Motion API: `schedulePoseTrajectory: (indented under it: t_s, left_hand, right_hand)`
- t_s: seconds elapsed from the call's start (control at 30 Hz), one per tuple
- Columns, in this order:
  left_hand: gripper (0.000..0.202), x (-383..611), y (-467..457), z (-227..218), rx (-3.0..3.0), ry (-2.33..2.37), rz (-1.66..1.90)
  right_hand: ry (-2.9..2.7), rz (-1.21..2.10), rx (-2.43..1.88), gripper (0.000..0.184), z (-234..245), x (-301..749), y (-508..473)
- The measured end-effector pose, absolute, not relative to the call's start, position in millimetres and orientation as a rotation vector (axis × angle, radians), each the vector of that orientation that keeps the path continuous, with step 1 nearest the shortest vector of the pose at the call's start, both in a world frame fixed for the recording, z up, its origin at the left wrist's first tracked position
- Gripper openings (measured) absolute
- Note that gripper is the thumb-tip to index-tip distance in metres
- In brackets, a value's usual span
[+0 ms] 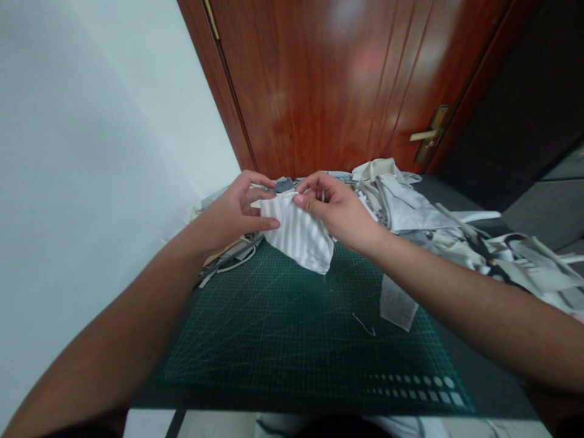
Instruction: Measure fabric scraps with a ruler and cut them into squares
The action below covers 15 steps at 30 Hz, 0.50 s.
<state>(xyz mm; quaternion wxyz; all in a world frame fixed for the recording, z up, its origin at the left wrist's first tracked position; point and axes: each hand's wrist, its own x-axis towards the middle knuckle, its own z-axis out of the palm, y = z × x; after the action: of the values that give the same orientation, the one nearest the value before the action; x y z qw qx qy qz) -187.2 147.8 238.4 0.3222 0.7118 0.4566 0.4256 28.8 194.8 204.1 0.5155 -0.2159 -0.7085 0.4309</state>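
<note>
A small grey-and-white striped piece of fabric point(298, 237) hangs tilted above the cutting mat, between my two hands. My right hand point(335, 210) pinches its top edge between thumb and fingers. At the fabric's left edge is my left hand point(249, 207), its thumb across the front and some fingers behind; the index finger reaches out above. The far sides of both hands' fingers are hidden. On the green cutting mat point(274, 328) below lie a grey fabric scrap point(398, 307), partly covered by my right forearm, and a thin white thread point(364, 325).
Fabric scraps point(406, 204) pile up along the back and right of the table, with black-handled scissors point(495, 261) among them. More strips point(232, 255) lie at the back left. A white wall point(114, 152) borders the left, and a wooden door point(314, 91) stands behind.
</note>
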Motion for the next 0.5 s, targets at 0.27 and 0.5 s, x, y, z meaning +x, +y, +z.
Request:
schedulePoseTrajectory:
  t_s: [0.27,0.5]
  left_hand:
    - [0.018,-174,145,235,2.048,1.298,1.054]
    - [0.015,-168,148,230,2.24,1.419,1.208]
  right_hand:
    - [-1.481,1.544,-0.52,0.031,198,62,190]
    - [-2.156,0.885,-1.417,0.037,194,117,222]
